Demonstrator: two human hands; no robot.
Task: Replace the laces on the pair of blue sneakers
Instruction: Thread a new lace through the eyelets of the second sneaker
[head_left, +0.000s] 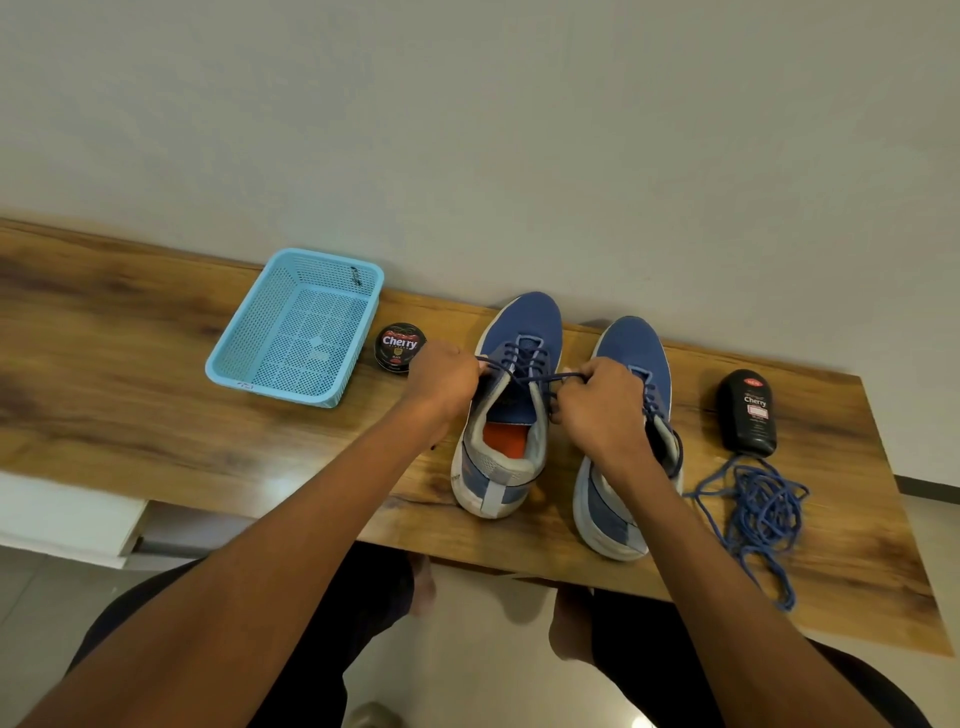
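Left of the fingers sits the basket (293, 327); the left hand (441, 382) and right hand (597, 405) each pinch an end of the dark lace (524, 376) over the left sneaker (511, 400). Pull both ends evenly, taut. Beyond the right fingers: the right sneaker (631, 358), then the loose laces (758, 509).

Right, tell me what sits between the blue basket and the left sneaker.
In the head view, a round Cherry polish tin lies between the blue basket and the left sneaker. The left hand partly covers its right edge.
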